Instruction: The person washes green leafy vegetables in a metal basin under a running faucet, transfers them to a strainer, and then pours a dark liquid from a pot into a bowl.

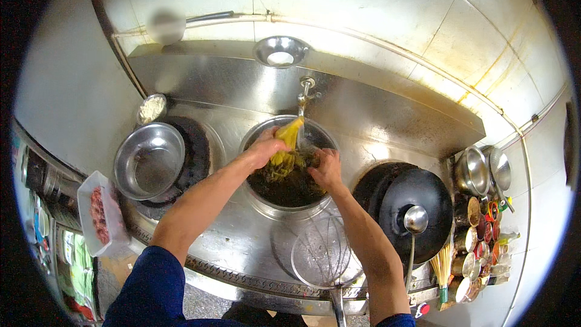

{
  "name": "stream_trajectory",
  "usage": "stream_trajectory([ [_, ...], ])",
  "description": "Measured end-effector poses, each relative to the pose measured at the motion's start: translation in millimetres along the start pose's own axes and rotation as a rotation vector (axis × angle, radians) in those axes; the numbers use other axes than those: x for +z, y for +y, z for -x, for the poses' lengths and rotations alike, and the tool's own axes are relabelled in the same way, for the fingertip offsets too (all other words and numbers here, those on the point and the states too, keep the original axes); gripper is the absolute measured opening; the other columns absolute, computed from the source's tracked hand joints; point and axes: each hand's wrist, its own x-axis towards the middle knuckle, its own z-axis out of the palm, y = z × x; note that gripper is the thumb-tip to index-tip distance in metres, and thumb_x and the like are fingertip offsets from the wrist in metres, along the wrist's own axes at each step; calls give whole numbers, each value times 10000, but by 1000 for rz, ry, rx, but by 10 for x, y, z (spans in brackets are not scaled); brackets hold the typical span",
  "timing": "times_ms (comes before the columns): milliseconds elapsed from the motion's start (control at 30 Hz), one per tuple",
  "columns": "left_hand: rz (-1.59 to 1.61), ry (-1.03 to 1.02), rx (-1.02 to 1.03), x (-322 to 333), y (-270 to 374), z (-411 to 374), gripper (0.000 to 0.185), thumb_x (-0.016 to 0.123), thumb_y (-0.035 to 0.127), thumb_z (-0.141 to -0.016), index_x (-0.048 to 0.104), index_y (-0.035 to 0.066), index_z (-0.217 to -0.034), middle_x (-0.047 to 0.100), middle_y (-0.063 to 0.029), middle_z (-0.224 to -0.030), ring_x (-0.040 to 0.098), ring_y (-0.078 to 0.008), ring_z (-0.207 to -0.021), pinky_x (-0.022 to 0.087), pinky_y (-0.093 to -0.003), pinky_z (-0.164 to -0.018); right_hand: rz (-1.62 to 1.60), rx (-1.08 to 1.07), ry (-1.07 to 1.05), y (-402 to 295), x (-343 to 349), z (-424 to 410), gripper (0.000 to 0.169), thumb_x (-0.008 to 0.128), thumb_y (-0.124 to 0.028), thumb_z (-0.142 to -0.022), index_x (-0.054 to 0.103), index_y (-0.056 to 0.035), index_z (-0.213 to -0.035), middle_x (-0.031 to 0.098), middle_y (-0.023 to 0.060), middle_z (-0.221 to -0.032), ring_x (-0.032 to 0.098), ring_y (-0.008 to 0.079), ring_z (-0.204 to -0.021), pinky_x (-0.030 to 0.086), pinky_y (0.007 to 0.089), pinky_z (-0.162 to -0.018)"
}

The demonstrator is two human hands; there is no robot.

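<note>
My left hand (267, 147) grips a yellow-green leafy vegetable (288, 135), which looks like pickled mustard greens. Its pale stem end points up toward the metal tap (303, 96), and its leaves hang down. My right hand (326, 166) has its fingers closed on the darker leaf ends, partly blurred. Both hands are over a round metal pot (290, 209) set in the steel counter. Dark liquid and loose leaf pieces show inside it. Water appears to run from the tap beside the stem.
A wire-mesh strainer (320, 252) lies in front of the pot. To the right, a ladle (416, 220) rests on a black wok (435, 195), near seasoning containers (465, 263) and a bamboo brush (441, 265). Leftward are a steel basin (150, 161) and a plastic tub (115, 218) with red meat.
</note>
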Motion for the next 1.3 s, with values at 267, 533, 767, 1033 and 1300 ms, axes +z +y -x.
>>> stream_trajectory([
  [267,-748,-3,117,82,468,291,881,786,493,-711,459,-34,-1336,587,-207,-1229,573,-303,-1120,439,-422,-974,-262,-108,312,-281,-127,71,400,681,-42,-683,610,-15,-1076,577,217,-1111,524,426,-1105,455,468,-931],
  [533,-1445,106,334,-8,44,155,1074,878,392,-606,333,99,-1483,273,-253,-1517,383,-435,-1323,365,-490,-1083,-444,71,-83,379,235,-111,896,795,-176,-652,344,-14,-1409,407,235,-1390,414,400,-1293,371,435,-1056],
  [767,-1329,-113,-173,17,-396,-597,1119,832,428,-616,230,160,-1520,333,-276,-1485,438,-446,-1297,412,-474,-1063,105,158,-523,252,742,-490,1030,836,-387,-633,291,-47,-1437,498,193,-1362,444,362,-1274,356,431,-1085],
  [1033,-1288,303,643,-114,-1005,-523,502,719,245,-676,598,35,-1116,670,-223,-1011,646,-404,-966,531,-486,-845,141,160,-416,340,1242,-565,494,753,-372,-721,640,-41,-1070,690,186,-949,673,348,-890,550,431,-798],
  [1300,-1261,178,-52,85,-425,-465,621,748,322,-668,554,17,-1173,628,-183,-1064,589,-395,-1028,486,-470,-899,291,276,-281,204,1102,-611,527,762,-399,-699,620,-33,-1050,687,202,-834,674,386,-825,548,471,-742],
])
